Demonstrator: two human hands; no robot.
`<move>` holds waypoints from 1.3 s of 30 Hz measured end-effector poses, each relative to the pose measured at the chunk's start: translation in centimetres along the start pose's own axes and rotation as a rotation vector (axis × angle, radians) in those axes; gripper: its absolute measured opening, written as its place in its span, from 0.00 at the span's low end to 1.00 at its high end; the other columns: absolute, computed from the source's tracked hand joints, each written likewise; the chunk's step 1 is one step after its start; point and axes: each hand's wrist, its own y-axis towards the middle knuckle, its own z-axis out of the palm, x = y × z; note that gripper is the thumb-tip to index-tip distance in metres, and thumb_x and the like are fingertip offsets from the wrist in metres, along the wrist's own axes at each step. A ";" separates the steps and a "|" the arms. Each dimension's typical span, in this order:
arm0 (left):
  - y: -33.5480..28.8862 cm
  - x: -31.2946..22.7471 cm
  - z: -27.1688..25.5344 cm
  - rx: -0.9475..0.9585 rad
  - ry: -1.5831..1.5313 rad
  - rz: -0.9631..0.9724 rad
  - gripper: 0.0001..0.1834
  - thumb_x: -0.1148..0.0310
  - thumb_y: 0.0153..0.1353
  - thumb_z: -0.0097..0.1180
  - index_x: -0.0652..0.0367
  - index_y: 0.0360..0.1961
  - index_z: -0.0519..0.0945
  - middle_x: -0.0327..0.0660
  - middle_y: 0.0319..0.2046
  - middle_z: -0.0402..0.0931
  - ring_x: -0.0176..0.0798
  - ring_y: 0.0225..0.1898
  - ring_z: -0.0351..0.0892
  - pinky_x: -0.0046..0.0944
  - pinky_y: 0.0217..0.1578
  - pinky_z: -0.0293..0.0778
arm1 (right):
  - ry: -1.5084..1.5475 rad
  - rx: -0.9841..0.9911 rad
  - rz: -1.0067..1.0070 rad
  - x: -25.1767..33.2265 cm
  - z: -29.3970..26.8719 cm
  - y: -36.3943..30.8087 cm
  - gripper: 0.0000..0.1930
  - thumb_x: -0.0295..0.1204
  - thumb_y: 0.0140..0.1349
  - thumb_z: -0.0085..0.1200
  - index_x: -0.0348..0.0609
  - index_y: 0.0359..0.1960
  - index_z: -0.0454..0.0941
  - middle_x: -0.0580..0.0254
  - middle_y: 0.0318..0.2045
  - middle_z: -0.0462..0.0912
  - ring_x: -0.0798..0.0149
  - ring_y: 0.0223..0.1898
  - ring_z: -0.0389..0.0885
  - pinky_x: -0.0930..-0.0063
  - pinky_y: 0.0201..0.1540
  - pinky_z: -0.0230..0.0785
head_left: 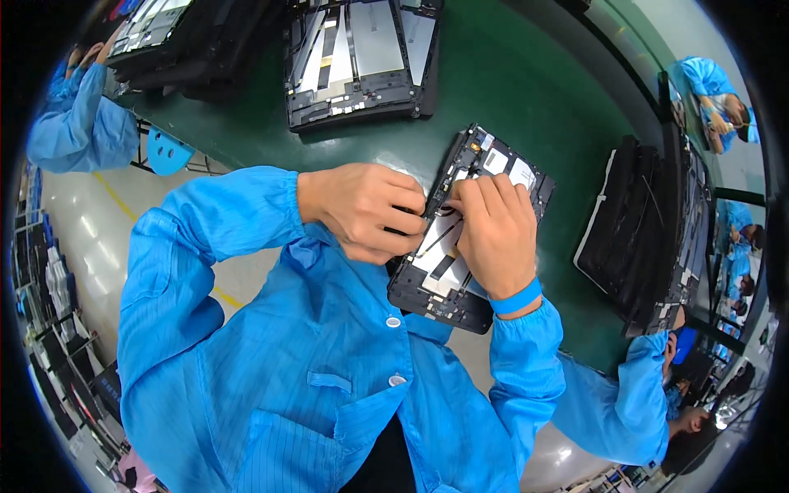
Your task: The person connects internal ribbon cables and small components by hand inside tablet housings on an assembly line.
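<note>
An opened tablet (pixel 440 306), black-framed with silvery battery panels and flat cables inside, lies slanted over the table's near edge. My left hand (pixel 370 212) is curled round its left edge, fingertips partly hidden. Over the tablet's interior, my right hand (pixel 500 230) has its thumb and index finger pinched near the left inner side. A thin black wire runs just below those fingertips. Whatever the right fingers grip is too small or covered to name. A blue band (pixel 516 299) circles my right wrist.
Beyond the tablet stands a stack of opened tablets (pixel 362 74) on the green table (pixel 526 82). Another stack (pixel 156 41) is at the far left. Upright black tablet parts (pixel 633 230) lean together on the right. A co-worker's blue sleeve (pixel 616 411) reaches in at the lower right.
</note>
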 end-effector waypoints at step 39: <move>0.8 3.8 0.3 -0.034 0.066 0.127 0.11 0.68 0.57 0.72 0.64 0.35 0.87 0.46 0.37 0.85 0.46 0.35 0.84 0.41 0.32 0.81 | -0.016 -0.129 0.047 -1.1 0.8 -0.1 0.06 0.29 0.64 0.64 0.49 0.40 0.81 0.67 0.32 0.78 0.60 0.37 0.82 0.62 0.36 0.76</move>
